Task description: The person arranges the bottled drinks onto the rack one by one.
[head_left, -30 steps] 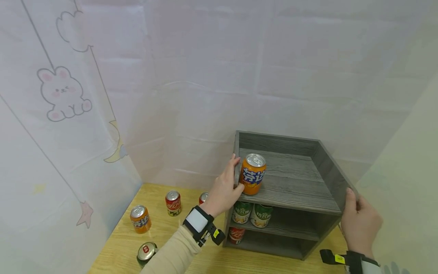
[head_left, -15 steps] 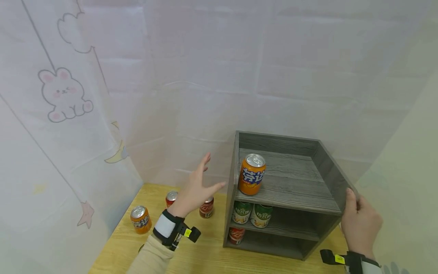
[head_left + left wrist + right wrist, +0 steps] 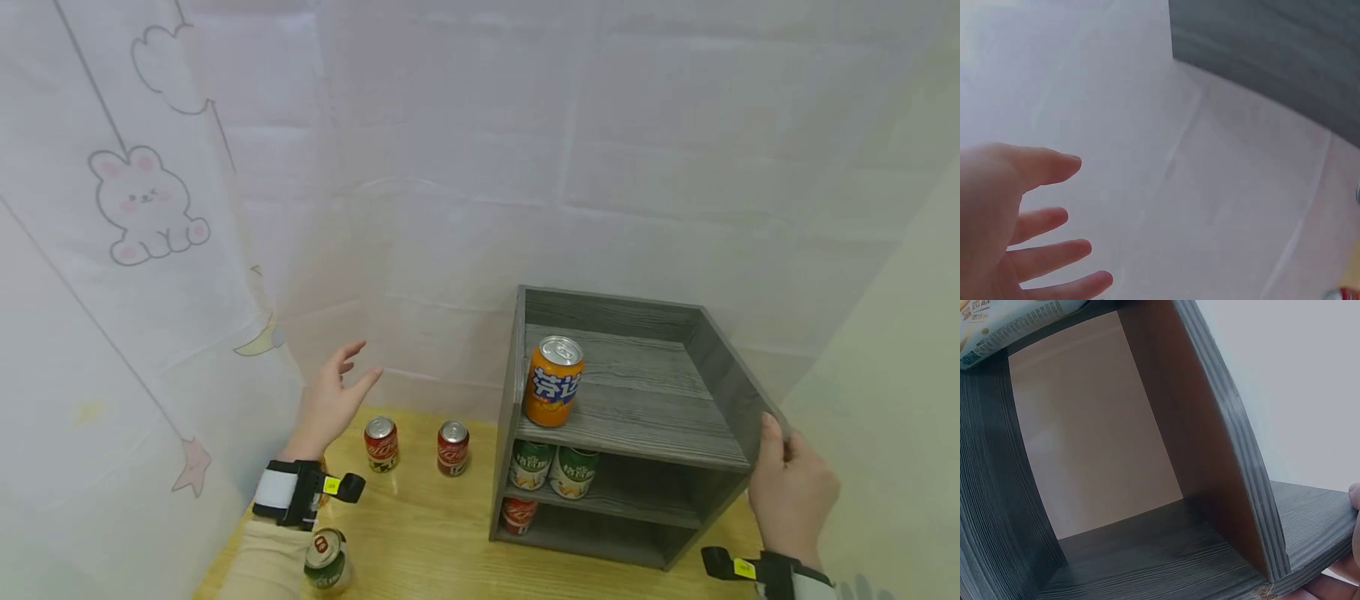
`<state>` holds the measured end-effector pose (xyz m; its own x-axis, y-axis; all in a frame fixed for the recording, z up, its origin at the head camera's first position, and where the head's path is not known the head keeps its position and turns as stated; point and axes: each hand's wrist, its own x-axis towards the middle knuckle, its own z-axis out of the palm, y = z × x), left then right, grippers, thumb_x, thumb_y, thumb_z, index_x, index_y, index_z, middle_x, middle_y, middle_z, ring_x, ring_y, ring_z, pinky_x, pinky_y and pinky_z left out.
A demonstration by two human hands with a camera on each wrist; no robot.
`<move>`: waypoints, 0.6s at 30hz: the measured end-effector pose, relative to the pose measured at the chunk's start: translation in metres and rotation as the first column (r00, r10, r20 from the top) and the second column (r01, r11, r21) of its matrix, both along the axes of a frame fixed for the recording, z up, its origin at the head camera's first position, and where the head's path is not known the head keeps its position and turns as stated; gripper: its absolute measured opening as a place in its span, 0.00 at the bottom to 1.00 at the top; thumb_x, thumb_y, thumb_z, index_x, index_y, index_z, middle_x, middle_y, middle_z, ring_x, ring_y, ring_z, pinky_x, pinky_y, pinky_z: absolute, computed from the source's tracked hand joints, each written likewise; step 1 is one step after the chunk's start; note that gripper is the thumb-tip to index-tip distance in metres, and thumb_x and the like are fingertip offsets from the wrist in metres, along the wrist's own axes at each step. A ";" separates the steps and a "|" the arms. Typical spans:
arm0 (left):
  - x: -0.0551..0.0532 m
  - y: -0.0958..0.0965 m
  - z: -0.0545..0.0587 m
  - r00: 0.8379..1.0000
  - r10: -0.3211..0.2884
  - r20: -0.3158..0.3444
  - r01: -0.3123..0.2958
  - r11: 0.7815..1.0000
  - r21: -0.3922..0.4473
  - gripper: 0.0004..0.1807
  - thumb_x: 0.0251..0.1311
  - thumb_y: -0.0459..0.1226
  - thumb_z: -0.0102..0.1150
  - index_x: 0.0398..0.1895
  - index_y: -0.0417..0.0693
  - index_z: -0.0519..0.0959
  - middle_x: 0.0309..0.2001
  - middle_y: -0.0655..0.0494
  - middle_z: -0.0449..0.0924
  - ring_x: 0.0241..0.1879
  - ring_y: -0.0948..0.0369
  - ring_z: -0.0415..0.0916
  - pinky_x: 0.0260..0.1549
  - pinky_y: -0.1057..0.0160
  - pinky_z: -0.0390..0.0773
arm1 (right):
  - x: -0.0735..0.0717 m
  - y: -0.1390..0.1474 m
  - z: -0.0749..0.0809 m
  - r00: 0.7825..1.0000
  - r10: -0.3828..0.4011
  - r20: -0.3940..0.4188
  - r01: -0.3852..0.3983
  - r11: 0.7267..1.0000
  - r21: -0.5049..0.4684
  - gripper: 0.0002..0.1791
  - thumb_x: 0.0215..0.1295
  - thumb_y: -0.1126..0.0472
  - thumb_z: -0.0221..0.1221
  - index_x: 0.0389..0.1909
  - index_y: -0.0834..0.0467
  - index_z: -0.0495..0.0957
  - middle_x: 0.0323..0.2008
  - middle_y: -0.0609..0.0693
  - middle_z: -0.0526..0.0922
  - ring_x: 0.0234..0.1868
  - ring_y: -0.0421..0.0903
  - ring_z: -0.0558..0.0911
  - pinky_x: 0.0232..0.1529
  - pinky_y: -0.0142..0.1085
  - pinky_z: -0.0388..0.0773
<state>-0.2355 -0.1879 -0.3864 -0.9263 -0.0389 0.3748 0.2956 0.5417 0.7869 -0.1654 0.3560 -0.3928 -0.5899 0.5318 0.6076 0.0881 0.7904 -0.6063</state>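
Note:
My left hand (image 3: 330,412) is raised over the left part of the table, fingers spread, holding nothing; the left wrist view shows its fingers (image 3: 1054,253) apart. At the right, my right hand (image 3: 793,492) grips the side panel of a grey wooden shelf (image 3: 630,383), thumb on the inner side. An orange soda can (image 3: 552,387) stands upright at the left of the shelf's top level. Two green-and-white cans, the left one (image 3: 531,464) at the wall, fill the middle level's left end. A red can (image 3: 517,515) stands at the left of the bottom level.
Two red cans, one farther left (image 3: 382,443) and one nearer the shelf (image 3: 453,448), stand on the wooden table (image 3: 420,542). A green can (image 3: 327,560) stands by my left sleeve. Another orange can (image 3: 323,492) is mostly hidden behind the left wrist. A white curtain (image 3: 420,208) hangs behind.
My left hand has left the orange can and shelf's left side and moved left across the table. The right hand stays on the shelf, and the shelf has not moved.

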 end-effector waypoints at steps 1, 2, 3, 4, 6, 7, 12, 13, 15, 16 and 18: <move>-0.001 -0.006 -0.002 1.000 0.022 0.006 -0.022 1.000 -0.022 0.32 0.72 0.46 0.59 0.74 0.43 0.66 0.73 0.41 0.65 0.66 0.37 0.66 0.60 0.35 0.68 | 0.000 0.000 0.000 1.000 -0.002 -0.004 0.002 1.000 0.003 0.32 0.80 0.48 0.49 0.15 0.61 0.61 0.10 0.50 0.61 0.11 0.46 0.59 0.15 0.35 0.51; -0.002 -0.012 -0.004 0.999 0.039 0.017 -0.038 0.998 -0.045 0.33 0.72 0.47 0.59 0.74 0.42 0.66 0.72 0.40 0.65 0.66 0.36 0.66 0.59 0.35 0.69 | 0.000 0.000 0.001 1.000 -0.003 -0.005 0.003 1.000 0.005 0.32 0.80 0.48 0.49 0.15 0.61 0.61 0.10 0.50 0.61 0.12 0.46 0.59 0.15 0.35 0.51; -0.002 -0.017 -0.006 0.998 0.052 0.032 -0.050 0.997 -0.064 0.33 0.73 0.47 0.58 0.74 0.42 0.66 0.72 0.39 0.65 0.66 0.36 0.67 0.58 0.35 0.70 | 0.000 -0.001 0.001 1.000 -0.004 -0.007 0.004 1.000 0.007 0.32 0.80 0.48 0.49 0.15 0.61 0.61 0.10 0.50 0.61 0.12 0.46 0.59 0.15 0.36 0.51; -0.002 -0.022 -0.008 0.997 0.066 0.051 -0.062 0.995 -0.080 0.33 0.73 0.48 0.58 0.74 0.41 0.66 0.72 0.38 0.65 0.65 0.35 0.67 0.58 0.36 0.70 | 0.000 -0.001 0.001 1.000 -0.005 -0.010 0.005 1.000 0.009 0.32 0.80 0.48 0.49 0.15 0.61 0.61 0.10 0.51 0.61 0.12 0.46 0.59 0.15 0.36 0.51; -0.003 -0.030 -0.013 0.991 0.092 0.095 -0.081 0.990 -0.117 0.35 0.73 0.50 0.57 0.75 0.39 0.65 0.71 0.36 0.65 0.65 0.34 0.67 0.58 0.36 0.70 | 0.000 -0.001 0.001 1.000 -0.005 -0.014 0.005 1.000 0.010 0.32 0.80 0.48 0.49 0.15 0.61 0.61 0.10 0.51 0.61 0.12 0.46 0.58 0.16 0.36 0.51; -0.004 -0.034 -0.016 0.987 0.106 0.123 -0.090 0.987 -0.133 0.36 0.73 0.51 0.57 0.75 0.38 0.64 0.71 0.34 0.65 0.65 0.34 0.66 0.58 0.36 0.70 | 0.000 -0.001 0.001 1.000 -0.005 -0.019 0.005 1.000 0.012 0.32 0.80 0.48 0.49 0.15 0.60 0.61 0.10 0.51 0.61 0.12 0.46 0.58 0.16 0.36 0.50; -0.006 -0.052 -0.036 0.932 0.194 0.307 -0.137 0.971 -0.197 0.50 0.67 0.64 0.54 0.74 0.30 0.61 0.69 0.25 0.62 0.65 0.31 0.64 0.59 0.35 0.68 | 0.001 -0.001 0.001 1.000 -0.003 -0.024 0.003 1.000 0.014 0.32 0.80 0.48 0.50 0.15 0.61 0.61 0.10 0.51 0.61 0.12 0.46 0.58 0.15 0.36 0.50; -0.007 -0.055 -0.041 0.916 0.211 0.342 -0.143 0.966 -0.215 0.53 0.65 0.66 0.54 0.73 0.27 0.61 0.69 0.24 0.62 0.64 0.30 0.64 0.58 0.35 0.68 | 0.001 -0.002 0.001 1.000 -0.004 -0.022 0.004 1.000 0.014 0.32 0.80 0.48 0.50 0.15 0.61 0.61 0.10 0.51 0.61 0.12 0.46 0.58 0.15 0.36 0.50; -0.009 -0.062 -0.055 0.891 0.239 0.385 -0.144 0.955 -0.258 0.57 0.63 0.69 0.53 0.71 0.24 0.61 0.67 0.22 0.63 0.62 0.30 0.66 0.57 0.35 0.69 | 0.001 -0.002 0.000 1.000 -0.004 -0.015 0.004 1.000 0.011 0.32 0.80 0.48 0.49 0.15 0.61 0.61 0.10 0.51 0.61 0.12 0.46 0.58 0.15 0.36 0.50; -0.011 -0.065 -0.062 0.883 0.249 0.397 -0.143 0.950 -0.278 0.58 0.62 0.69 0.54 0.70 0.22 0.61 0.66 0.21 0.64 0.61 0.29 0.67 0.56 0.35 0.70 | 0.000 -0.001 0.000 1.000 -0.004 -0.013 0.004 1.000 0.012 0.32 0.81 0.48 0.49 0.15 0.61 0.61 0.11 0.51 0.61 0.12 0.46 0.58 0.15 0.36 0.51; -0.012 -0.070 -0.077 0.874 0.267 0.405 -0.140 0.939 -0.316 0.57 0.62 0.69 0.56 0.68 0.21 0.63 0.63 0.20 0.66 0.59 0.28 0.69 0.54 0.35 0.72 | 0.000 -0.001 0.000 1.000 -0.005 -0.012 0.005 1.000 0.013 0.32 0.81 0.48 0.49 0.15 0.61 0.61 0.11 0.51 0.61 0.12 0.46 0.58 0.15 0.36 0.51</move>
<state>-0.2476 -0.2577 -0.4638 -0.9786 -0.2015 -0.0415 -0.1829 0.7597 0.6240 -0.1652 0.3550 -0.3933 -0.5802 0.5265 0.6215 0.0848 0.7979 -0.5968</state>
